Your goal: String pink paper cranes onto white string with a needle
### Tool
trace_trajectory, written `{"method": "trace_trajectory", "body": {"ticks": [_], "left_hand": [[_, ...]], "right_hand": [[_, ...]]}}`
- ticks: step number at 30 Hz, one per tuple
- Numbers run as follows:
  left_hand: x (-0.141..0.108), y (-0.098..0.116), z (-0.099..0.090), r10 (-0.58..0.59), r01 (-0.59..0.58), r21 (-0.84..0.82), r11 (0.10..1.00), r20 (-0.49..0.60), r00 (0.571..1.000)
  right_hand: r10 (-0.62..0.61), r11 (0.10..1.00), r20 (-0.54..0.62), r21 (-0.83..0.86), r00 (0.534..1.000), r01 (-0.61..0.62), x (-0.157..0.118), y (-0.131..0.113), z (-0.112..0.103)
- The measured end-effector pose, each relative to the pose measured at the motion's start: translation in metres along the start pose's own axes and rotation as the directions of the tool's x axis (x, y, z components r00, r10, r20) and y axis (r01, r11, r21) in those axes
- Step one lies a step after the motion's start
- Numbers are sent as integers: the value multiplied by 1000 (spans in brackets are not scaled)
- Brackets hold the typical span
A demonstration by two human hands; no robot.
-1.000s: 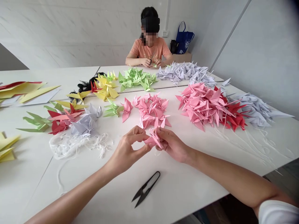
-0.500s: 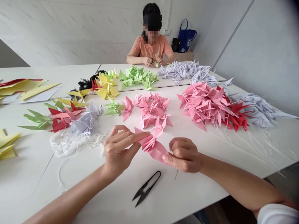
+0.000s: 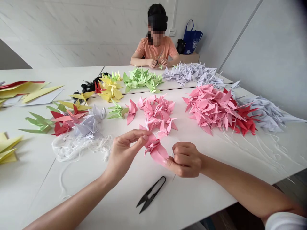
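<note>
Between my hands, just above the table, is a pink origami crane (image 3: 157,151) with its wings spread out. My left hand (image 3: 129,145) pinches one wing between thumb and fingers at the upper left. The thumb of my right hand (image 3: 184,159) presses the other wing's lower right end against its curled fingers; a thin needle-like sliver seems to show near them, too small to make out. Below the crane lie black thread snips (image 3: 151,195), blades toward me. Right behind it sits a cluster of pink cranes (image 3: 158,110) on the white table (image 3: 107,204).
At the right is a heap of pink cranes (image 3: 211,107) with trailing white threads. White string (image 3: 79,147) lies left of my hands, beside red and white cranes (image 3: 87,126). Green cranes (image 3: 141,80) lie farther back. A person (image 3: 155,48) sits opposite, holding scissors and green paper.
My left fingers have shifted their hold on the wing, with the thumb now on top. The crane has turned slightly, and my right hand has moved a little to the left.
</note>
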State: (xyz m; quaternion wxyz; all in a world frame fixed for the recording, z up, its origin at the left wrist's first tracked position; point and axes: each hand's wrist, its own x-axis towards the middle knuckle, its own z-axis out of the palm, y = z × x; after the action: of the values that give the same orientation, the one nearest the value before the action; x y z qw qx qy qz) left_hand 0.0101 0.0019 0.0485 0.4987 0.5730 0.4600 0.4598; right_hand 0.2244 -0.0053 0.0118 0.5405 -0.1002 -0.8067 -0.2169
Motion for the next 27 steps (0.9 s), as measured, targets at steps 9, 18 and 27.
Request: {"method": "trace_trajectory", "body": {"ticks": [9,18,27], "left_hand": [[8,-3,1,-229,224,-257,940,8,973],[11,-12,-1,-112,109,-133,985,-8,994],[2,-18,8,339,-307,367,878,-24,941]], "right_hand": [[18,1000,95,1,995,-18,-8,1,-1],[306,934,176,132,936,-331,-16,-3,1],[660,-241,749,288,61,-927,-5,-14,12]]}}
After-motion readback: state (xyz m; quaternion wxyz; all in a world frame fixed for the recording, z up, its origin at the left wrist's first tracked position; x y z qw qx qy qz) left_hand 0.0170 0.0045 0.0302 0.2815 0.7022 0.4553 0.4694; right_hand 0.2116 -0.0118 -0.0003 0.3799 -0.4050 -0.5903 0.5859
